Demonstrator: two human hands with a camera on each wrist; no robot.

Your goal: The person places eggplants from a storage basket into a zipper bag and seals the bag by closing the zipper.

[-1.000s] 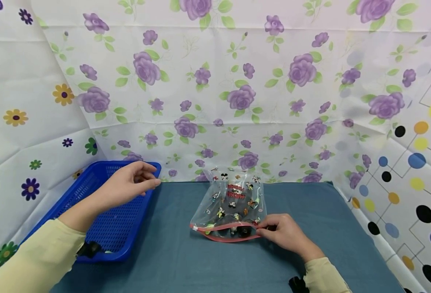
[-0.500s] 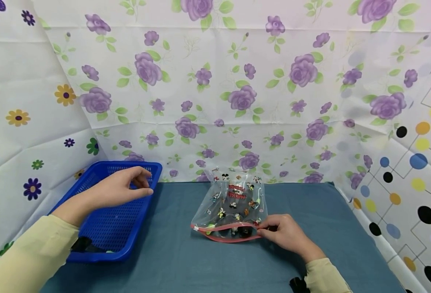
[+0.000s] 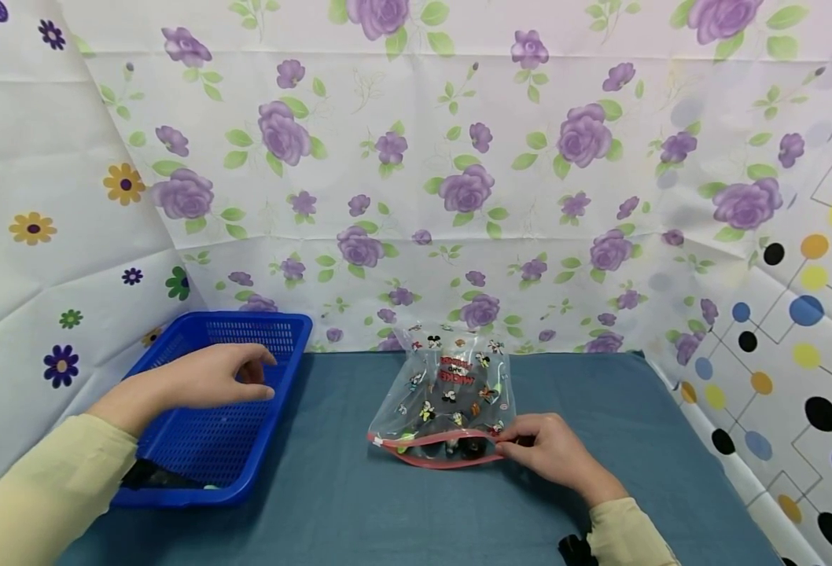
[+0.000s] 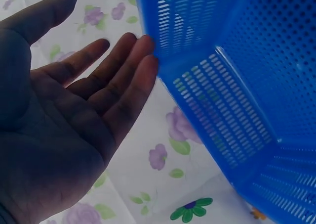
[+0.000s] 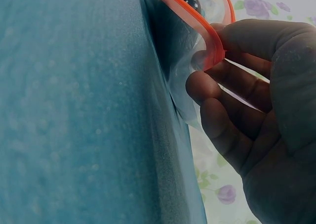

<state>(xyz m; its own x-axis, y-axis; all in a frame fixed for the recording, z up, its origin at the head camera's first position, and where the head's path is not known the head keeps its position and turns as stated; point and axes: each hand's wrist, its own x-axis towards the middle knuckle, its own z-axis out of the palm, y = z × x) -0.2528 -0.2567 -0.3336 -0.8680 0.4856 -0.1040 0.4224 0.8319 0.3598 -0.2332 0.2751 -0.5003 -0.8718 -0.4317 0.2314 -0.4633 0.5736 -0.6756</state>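
A clear zip bag [image 3: 451,385] with cartoon mouse prints lies on the table, its red-edged mouth parted toward me. Dark items [image 3: 471,448] show inside. My right hand [image 3: 554,454] pinches the right corner of that mouth between thumb and finger; the right wrist view shows the red zip strip [image 5: 197,21] at the fingertips. Over the blue plastic basket [image 3: 235,479] hovers my left hand [image 3: 200,377], holding nothing, its fingers loosely bent. In the left wrist view the fingers are spread apart beside the basket's slotted wall [image 4: 222,110].
A dark thing [image 3: 157,475] lies at the near end of the basket, partly behind the left sleeve. Blue-green cloth [image 3: 345,503] covers the table. Floral sheets [image 3: 416,157] hang at the back and sides.
My left hand has moved left and a little down, further over the basket. The right hand and the bag have stayed in place.
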